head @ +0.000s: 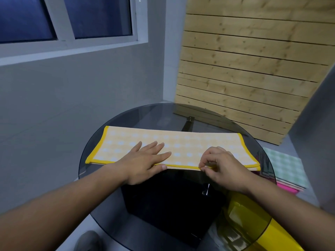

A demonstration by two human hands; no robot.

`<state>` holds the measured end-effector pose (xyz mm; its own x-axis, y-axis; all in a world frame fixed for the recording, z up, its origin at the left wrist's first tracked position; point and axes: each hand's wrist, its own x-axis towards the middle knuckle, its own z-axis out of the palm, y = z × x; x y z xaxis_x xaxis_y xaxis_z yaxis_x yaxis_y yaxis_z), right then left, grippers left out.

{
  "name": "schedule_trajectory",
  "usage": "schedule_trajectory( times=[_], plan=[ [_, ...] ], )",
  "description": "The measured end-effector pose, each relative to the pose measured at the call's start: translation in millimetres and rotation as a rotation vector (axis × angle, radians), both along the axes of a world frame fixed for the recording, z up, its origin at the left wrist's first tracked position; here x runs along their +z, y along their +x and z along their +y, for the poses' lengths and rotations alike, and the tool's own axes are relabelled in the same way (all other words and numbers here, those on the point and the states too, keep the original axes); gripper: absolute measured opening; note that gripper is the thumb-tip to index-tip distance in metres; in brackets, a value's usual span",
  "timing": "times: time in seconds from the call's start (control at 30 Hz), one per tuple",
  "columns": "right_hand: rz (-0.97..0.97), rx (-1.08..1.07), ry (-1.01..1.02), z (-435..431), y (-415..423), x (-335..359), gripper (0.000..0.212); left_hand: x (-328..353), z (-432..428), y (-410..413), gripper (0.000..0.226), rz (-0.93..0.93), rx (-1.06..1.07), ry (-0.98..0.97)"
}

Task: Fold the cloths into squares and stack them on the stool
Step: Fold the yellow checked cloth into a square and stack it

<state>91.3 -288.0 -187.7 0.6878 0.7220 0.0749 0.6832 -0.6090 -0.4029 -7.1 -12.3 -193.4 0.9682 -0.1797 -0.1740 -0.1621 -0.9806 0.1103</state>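
A yellow cloth with white dots and a yellow border [181,142] lies folded into a long strip across the round glass table [163,113]. My left hand [145,160] rests flat on the cloth's left half, fingers spread, thumb at the near edge. My right hand [219,165] pinches the cloth's near yellow hem between thumb and fingertips. To the right, beyond the table's rim, a stack of folded cloths [286,167] lies, with a green checked one on top and a pink one beneath it; what it rests on is hidden.
A wooden slat panel [244,69] leans against the wall behind the table. Under the glass stands a black base [172,205]. A yellow object [272,230] sits low at the right. A grey wall with a window [72,19] is at the left.
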Motion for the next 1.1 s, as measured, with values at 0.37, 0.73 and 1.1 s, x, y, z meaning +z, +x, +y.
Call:
schedule_trajectory(
  times=[0.37, 0.73, 1.1],
  plan=[
    [-0.075, 0.060, -0.276, 81, 24, 8, 0.062, -1, 2, 2, 0.056, -0.024, -0.016, -0.005],
    [-0.092, 0.040, -0.339, 97, 27, -19, 0.061, 7, -6, 13, 0.039, -0.126, 0.089, -0.069],
    [-0.113, 0.038, -0.353, 99, 29, -21, 0.061, -11, 1, 62, 0.065, -0.066, 0.269, -0.083]
  ],
)
